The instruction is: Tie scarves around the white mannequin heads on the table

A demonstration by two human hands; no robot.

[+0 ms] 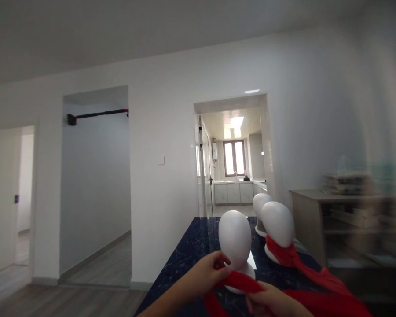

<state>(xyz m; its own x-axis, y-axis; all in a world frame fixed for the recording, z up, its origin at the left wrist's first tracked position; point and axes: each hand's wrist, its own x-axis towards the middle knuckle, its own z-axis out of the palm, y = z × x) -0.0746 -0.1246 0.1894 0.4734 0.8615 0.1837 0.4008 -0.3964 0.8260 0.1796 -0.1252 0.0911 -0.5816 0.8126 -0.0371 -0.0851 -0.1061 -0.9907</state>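
Note:
A smooth white mannequin head stands upright on the dark blue table. In front of its neck, a red scarf is stretched between my two hands, with one end hanging down below my left hand. My left hand is closed on the scarf, its fingers curled beside the head's lower left. Lower and to the right, my right hand pinches the same scarf; the bottom edge cuts off part of that arm. A second mannequin head has a red scarf around its neck, trailing right.
The marbled table runs away from me. Behind the second head stands a third white head. More red cloth lies at the table's right side. A wooden shelf unit holding blurred items stands right. Beyond is a kitchen doorway.

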